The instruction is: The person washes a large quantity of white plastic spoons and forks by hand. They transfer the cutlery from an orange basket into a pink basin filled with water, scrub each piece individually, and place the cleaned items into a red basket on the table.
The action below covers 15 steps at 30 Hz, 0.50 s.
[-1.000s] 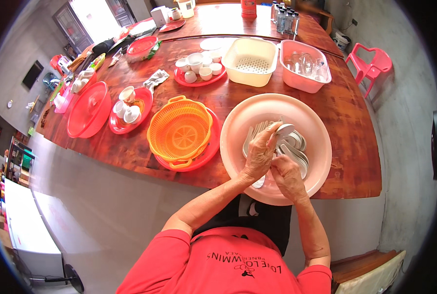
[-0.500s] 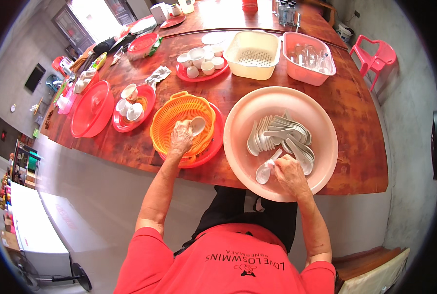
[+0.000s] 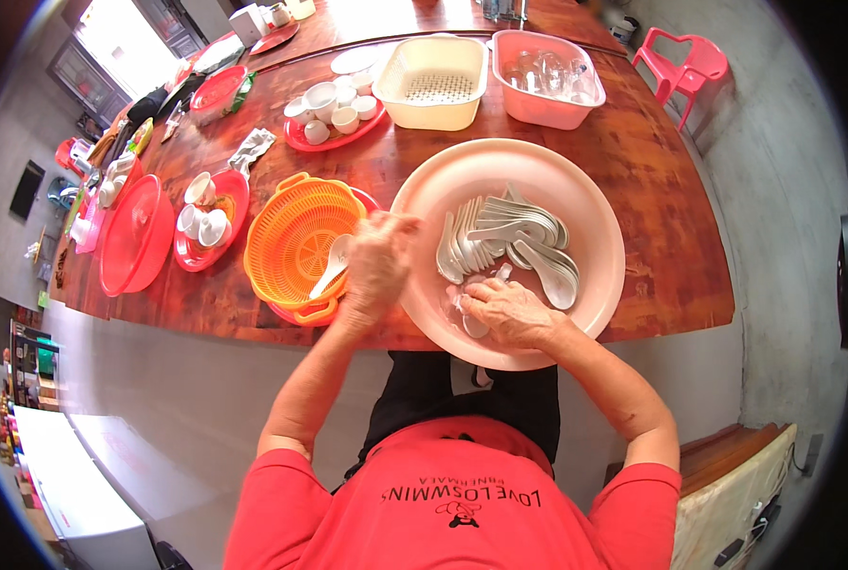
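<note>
My right hand (image 3: 511, 312) is down in the large pale pink basin (image 3: 602, 204), fingers closed over a white soup spoon (image 3: 476, 327) whose bowl shows below them. Beside it in the basin lie several stacked white soup spoons (image 3: 519, 223). My left hand (image 3: 378, 271), somewhat blurred, is raised between the basin and the orange colander (image 3: 276, 228), fingers reaching right with nothing seen in them. One white soup spoon (image 3: 332, 269) rests inside the colander, bowl up against its right side. Under the colander, a red tray (image 3: 365, 199) shows partly.
Behind stand a cream basket (image 3: 386, 81) and a pink tub (image 3: 547, 114) of glasses. Red plates with white cups (image 3: 319, 98) sit farther left, near a red bowl (image 3: 139, 228). A pink chair (image 3: 680, 66) is beyond the table's right edge.
My left hand has let go of the spoon in the colander and moved right toward the basin. My right hand has turned and lies farther over its spoon. The view has shifted right.
</note>
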Each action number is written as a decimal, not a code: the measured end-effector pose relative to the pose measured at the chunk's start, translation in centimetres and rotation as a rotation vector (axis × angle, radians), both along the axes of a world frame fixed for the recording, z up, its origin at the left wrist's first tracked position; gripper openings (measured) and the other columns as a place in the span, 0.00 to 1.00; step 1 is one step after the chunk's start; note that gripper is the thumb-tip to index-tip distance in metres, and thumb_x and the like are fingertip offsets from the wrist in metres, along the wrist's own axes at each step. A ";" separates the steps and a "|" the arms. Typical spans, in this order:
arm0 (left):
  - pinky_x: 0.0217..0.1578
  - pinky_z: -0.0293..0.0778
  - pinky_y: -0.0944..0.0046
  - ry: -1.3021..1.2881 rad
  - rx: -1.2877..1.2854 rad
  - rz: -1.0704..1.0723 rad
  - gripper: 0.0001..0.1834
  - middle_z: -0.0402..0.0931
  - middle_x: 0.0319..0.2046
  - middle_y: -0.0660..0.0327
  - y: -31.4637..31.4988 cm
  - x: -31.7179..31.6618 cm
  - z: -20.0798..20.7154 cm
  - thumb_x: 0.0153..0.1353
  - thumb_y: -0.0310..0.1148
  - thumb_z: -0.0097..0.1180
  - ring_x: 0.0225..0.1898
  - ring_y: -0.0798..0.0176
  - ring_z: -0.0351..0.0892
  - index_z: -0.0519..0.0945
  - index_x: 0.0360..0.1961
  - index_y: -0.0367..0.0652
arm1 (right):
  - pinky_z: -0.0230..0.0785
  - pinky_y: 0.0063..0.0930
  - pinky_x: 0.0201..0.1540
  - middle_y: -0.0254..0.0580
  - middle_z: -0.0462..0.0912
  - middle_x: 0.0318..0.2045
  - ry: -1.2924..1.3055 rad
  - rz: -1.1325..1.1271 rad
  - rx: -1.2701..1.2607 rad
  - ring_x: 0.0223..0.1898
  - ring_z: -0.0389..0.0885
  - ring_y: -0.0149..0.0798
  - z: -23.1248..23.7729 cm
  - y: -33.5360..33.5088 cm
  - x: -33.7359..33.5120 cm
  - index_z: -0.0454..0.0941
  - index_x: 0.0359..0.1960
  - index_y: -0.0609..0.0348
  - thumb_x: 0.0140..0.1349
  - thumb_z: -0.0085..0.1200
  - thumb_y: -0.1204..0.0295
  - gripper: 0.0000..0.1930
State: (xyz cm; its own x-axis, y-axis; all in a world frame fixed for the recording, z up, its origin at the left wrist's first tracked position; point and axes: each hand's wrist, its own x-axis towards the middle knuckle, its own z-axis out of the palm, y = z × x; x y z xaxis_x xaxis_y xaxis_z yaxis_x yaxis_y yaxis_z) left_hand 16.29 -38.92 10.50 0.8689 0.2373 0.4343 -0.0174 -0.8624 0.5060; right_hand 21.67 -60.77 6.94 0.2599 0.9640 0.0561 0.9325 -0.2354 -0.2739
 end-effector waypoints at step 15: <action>0.33 0.74 0.60 0.535 -1.196 -0.253 0.32 0.67 0.41 0.55 -8.7 1.2 -2.7 0.62 0.49 0.44 0.36 0.61 0.72 0.54 0.62 0.44 | 0.67 0.30 0.28 0.45 0.76 0.23 0.821 -0.688 0.449 0.24 0.73 0.34 -1.9 0.4 3.4 0.72 0.27 0.65 0.47 0.58 0.68 0.12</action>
State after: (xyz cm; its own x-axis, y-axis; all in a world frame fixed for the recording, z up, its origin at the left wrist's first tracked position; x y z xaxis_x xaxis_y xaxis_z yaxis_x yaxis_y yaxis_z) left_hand 17.45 -47.63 7.83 0.9424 0.0383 -0.3323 0.3265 0.1112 0.9386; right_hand 25.09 -60.32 5.07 0.8380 0.5409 -0.0713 0.1487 -0.3521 -0.9241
